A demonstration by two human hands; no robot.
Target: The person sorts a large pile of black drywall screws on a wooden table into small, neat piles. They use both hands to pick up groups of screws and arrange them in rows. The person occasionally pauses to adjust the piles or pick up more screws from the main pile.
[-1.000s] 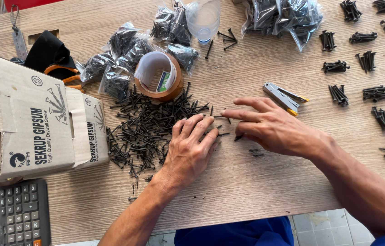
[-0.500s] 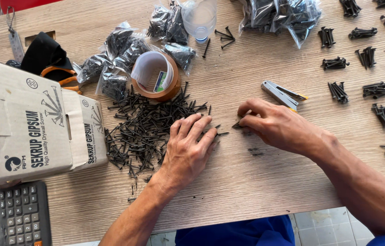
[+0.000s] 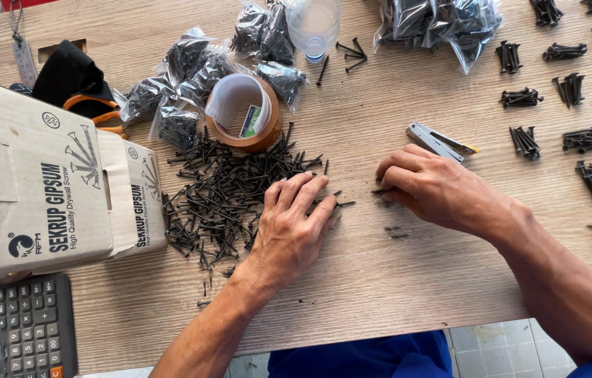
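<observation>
Left hand point(image 3: 289, 231) flat, palm down, fingers point(image 3: 299, 192) spread wide over the right edge of the loose screw pile point(image 3: 229, 192) on the surface point(image 3: 380, 280). Not gripping anything, just resting on the screws. Right hand point(image 3: 443, 192) just beside it, curled narrow, fingertips pinched on a few screws point(image 3: 380, 190) low against the wood; can't tell exactly how many. One or two stray screws between the two hands. Stapler point(image 3: 439, 142) right behind the right hand, nearly touching the knuckles. Tape roll point(image 3: 245, 115) at the far edge of the pile, bagged screws point(image 3: 177, 91) around it, clear bottle point(image 3: 313, 28) further back. Small sorted bundles point(image 3: 524, 142) laid out in rows off to the right, well apart from each other. Cardboard box point(image 3: 37, 189) left of the pile, touching it, calculator point(image 3: 16, 325) in front of the box. Orange scissors point(image 3: 93, 112) peeking out behind the box.
</observation>
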